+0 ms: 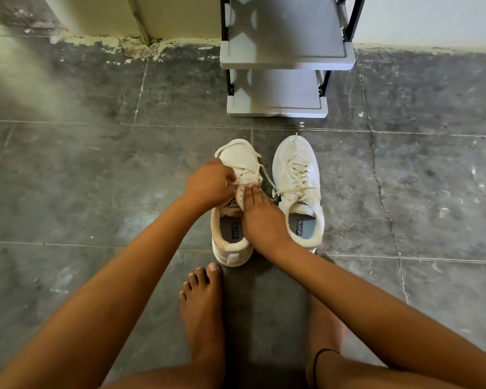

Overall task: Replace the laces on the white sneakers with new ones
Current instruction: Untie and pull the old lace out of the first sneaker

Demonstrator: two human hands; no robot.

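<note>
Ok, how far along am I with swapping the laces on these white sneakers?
Barely started. Nothing looks done: the right sneaker is laced throughout, ends loose. In hand: the left hand pinches the lace on the left sneaker while the right hand presses on its tongue. Left: strip both shoes, then thread new laces, none in view.

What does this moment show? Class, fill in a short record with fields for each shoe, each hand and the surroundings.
left shoe: on the tiled floor, both hands on it
right shoe: beside it, laced, untouched
left hand: fingers curled, pinching the left shoe's laces
right hand: fingers straight, pressing on the left shoe
shoe rack: grey, beyond the toes of both shoes
</note>
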